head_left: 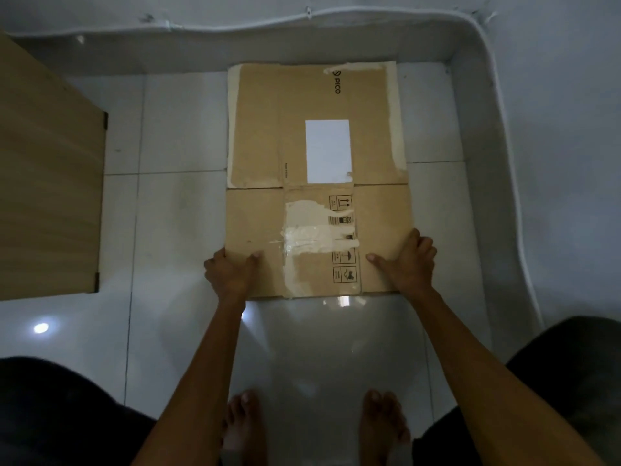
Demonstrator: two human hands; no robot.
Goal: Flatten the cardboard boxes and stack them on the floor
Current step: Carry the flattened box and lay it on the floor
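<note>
White floor tiles bear flattened cardboard box, both hands gripping its near corners.

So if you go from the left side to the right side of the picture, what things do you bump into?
Wooden furniture panel → left hand → flattened cardboard box → right hand → white cable along the wall.

Dim, soft frame; glare spots on glossy floor.
</note>
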